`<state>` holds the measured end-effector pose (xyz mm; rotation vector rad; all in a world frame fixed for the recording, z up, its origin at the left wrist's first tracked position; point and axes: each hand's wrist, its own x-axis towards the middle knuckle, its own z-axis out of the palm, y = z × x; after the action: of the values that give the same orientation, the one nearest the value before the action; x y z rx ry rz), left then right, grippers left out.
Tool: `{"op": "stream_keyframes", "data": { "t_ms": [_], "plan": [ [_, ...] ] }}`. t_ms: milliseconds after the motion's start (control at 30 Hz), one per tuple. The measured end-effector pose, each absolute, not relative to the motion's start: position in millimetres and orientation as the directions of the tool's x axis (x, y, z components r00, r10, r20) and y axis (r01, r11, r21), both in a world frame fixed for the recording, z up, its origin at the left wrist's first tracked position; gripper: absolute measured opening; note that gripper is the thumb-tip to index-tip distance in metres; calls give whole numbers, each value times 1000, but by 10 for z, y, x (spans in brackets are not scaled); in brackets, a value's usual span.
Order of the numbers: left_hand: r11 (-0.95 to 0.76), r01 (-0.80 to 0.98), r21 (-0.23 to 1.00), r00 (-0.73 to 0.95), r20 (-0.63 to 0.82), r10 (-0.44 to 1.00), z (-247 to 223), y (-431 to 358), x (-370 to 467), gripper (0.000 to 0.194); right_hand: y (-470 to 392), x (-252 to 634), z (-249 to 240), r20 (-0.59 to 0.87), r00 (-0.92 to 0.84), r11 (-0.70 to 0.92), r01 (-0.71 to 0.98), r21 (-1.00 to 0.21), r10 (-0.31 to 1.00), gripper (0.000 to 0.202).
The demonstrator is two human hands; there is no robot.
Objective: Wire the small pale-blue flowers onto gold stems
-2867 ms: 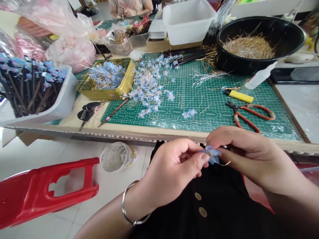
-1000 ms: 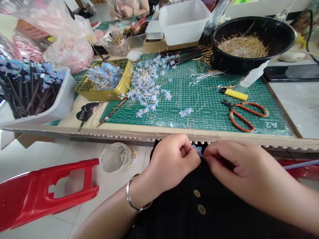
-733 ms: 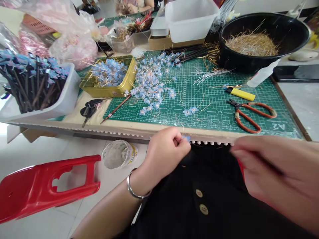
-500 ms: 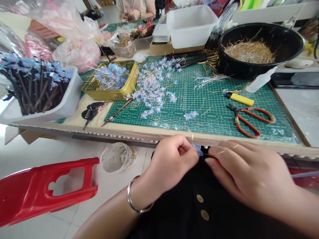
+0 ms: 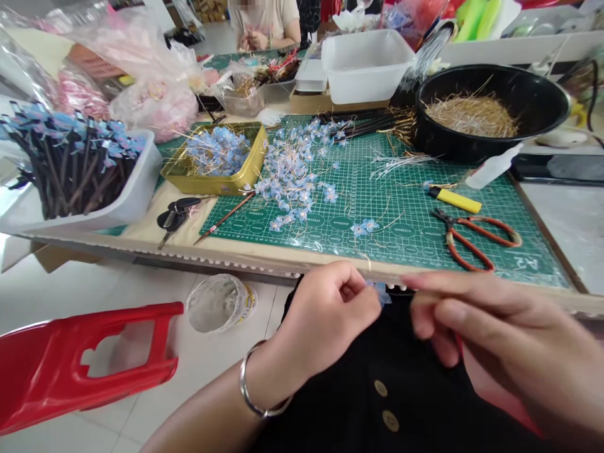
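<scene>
My left hand (image 5: 330,314) is closed in a pinch over the black clothing on my lap, just below the table edge. From its fingertips sticks out a small blue flower (image 5: 383,294), mostly hidden by the fingers, with a thin pale wire (image 5: 368,261) curling up above. To the right and apart from the flower is my right hand (image 5: 491,333), blurred by motion, index finger stretched out and the other fingers loosely bent; I make out nothing held in it. Beyond the hands, two loose blue flowers (image 5: 365,226) lie on the green cutting mat (image 5: 325,242).
A gold tin (image 5: 221,184) and a pile of wired blue flowers (image 5: 297,163) lie behind. At right are orange-handled pliers (image 5: 472,242), a yellow lighter (image 5: 455,200) and a black basin (image 5: 448,141). A red stool (image 5: 42,365) stands left; another person (image 5: 264,25) sits opposite.
My right hand has let go beside the flower and moved right, its fingers opening out. My left hand keeps its pinch in nearly the same place. The view has tilted up slightly.
</scene>
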<state>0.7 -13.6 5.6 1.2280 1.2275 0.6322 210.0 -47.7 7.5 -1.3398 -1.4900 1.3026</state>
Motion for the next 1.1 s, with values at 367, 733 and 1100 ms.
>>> {"op": "stream_keyframes", "data": {
  "t_ms": [367,733,1100],
  "plan": [
    [333,198,922,367,-385,847,41,-170,9,24,-421,1962,34,-281,-186,-307,-124,-944,941,25],
    [412,78,908,451,-401,798,38,-209,-13,19,-579,1887,181,377,-176,391,675,-626,909,15],
    [295,165,941,420,-337,842,100,-238,-20,14,-483,1827,227,440,-286,492,728,-478,851,25]
  ]
}}
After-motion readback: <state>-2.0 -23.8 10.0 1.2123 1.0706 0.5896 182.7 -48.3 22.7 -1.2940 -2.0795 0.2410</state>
